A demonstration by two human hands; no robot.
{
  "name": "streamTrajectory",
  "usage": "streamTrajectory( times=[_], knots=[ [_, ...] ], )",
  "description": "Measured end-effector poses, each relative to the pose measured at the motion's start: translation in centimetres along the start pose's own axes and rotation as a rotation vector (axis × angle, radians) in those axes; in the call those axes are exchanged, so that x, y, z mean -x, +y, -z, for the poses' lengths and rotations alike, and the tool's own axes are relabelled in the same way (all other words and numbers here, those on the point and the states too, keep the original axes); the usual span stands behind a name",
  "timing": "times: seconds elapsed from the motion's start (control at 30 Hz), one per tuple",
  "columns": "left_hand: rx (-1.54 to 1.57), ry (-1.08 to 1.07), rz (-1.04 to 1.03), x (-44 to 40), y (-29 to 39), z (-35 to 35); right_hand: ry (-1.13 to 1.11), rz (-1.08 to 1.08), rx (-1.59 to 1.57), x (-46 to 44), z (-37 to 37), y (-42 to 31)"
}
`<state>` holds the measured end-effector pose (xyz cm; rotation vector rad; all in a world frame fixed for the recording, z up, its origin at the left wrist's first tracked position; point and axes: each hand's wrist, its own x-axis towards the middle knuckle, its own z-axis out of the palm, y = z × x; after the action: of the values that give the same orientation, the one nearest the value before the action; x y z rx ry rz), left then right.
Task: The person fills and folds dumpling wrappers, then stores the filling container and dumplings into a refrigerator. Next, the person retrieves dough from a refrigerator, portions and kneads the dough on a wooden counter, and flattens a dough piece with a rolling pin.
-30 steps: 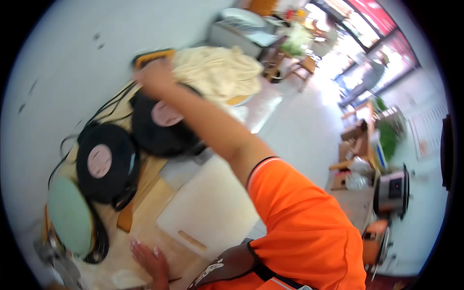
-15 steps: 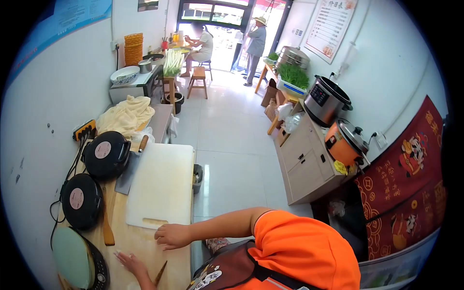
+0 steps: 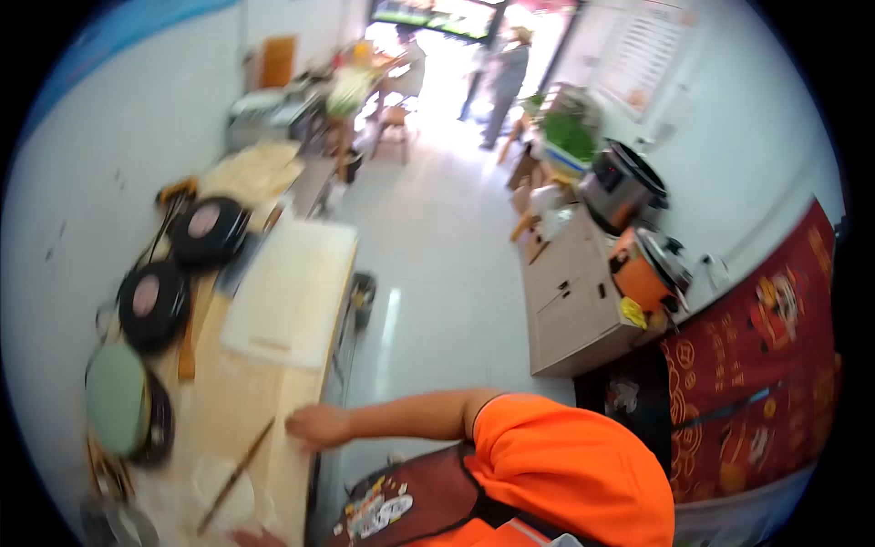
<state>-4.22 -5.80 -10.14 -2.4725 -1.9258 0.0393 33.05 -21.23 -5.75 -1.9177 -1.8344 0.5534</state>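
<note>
My right hand [image 3: 317, 428] is by the front edge of the wooden worktop, below the white cutting board [image 3: 290, 292]. Its fingers are smeared by motion, so whether they are apart or closed does not show. Only a blurred bit of my left hand [image 3: 257, 538] enters at the bottom edge. Between the two hands, a thin wooden rolling pin [image 3: 248, 458] lies slantwise across a pale flat round [image 3: 213, 476], which looks like dough. My right hand is near the pin's upper end, apart from it.
Two black round electric pans [image 3: 153, 305] and a pale-green-topped one [image 3: 116, 397] line the wall. A wooden spatula [image 3: 187, 351] and a cleaver [image 3: 239, 266] lie beside them. Across the aisle, cookers [image 3: 643, 269] stand on a cabinet [image 3: 574, 296]. Two people are near the doorway.
The view has tilted down and blurred, bringing more of the rolling pin and the pale round into sight. My left hand has moved down toward the frame's bottom edge. My right hand stays near the worktop's edge.
</note>
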Motion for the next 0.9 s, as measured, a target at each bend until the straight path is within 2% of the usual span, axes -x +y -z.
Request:
streamTrajectory(
  times=[0.07,0.13,0.17,0.2,0.23,0.33,0.4,0.5,0.53,0.6,0.63,0.73,0.8,0.9],
  knots=[
    [0.072,-0.016,0.008,2.6,-5.4,-3.6,-0.019,0.122,0.030,-1.4,-1.3,-0.3],
    [0.085,-0.026,0.048,6.9,-8.2,-3.5,0.050,0.251,0.068,-4.2,-3.0,-2.2],
    [0.086,-0.014,0.035,8.1,-7.2,-2.7,0.093,0.294,0.098,-5.1,-3.9,-3.4],
    [0.220,0.053,-0.082,4.7,-4.7,-2.5,0.128,0.305,0.137,-5.8,-4.8,-4.6],
    [0.188,-0.267,0.098,2.7,-0.6,2.1,0.093,0.292,0.231,-6.4,-5.4,-6.2],
    [0.093,0.110,-0.117,1.9,1.3,-0.4,0.026,0.266,0.370,-7.8,-7.5,-8.1],
    [0.211,0.176,-0.101,0.9,1.3,-1.5,0.094,0.258,0.388,-9.3,-8.4,-8.9],
    [0.215,0.133,-0.084,0.8,1.2,-1.6,0.111,0.123,0.473,-12.1,-8.9,-6.9],
    [0.208,0.132,-0.094,1.0,0.9,-1.7,0.206,0.198,0.473,-12.7,-8.9,-5.8],
    [0.201,0.133,-0.135,0.4,0.7,-1.8,0.121,0.211,0.407,-13.0,-8.1,-4.2],
    [0.251,0.162,-0.195,-1.3,0.3,-2.1,0.063,0.201,0.324,-13.3,-7.9,-4.0],
    [0.412,0.221,-0.300,-4.7,0.2,-1.2,0.039,-0.089,0.200,-10.6,-6.3,-6.1],
    [0.495,0.293,-0.312,-8.8,0.3,0.8,0.174,-0.190,0.167,-8.7,-6.2,-6.0],
    [0.458,0.305,-0.538,-11.7,0.5,2.1,0.269,-0.243,0.132,-5.0,-7.5,-5.3]
  ],
)
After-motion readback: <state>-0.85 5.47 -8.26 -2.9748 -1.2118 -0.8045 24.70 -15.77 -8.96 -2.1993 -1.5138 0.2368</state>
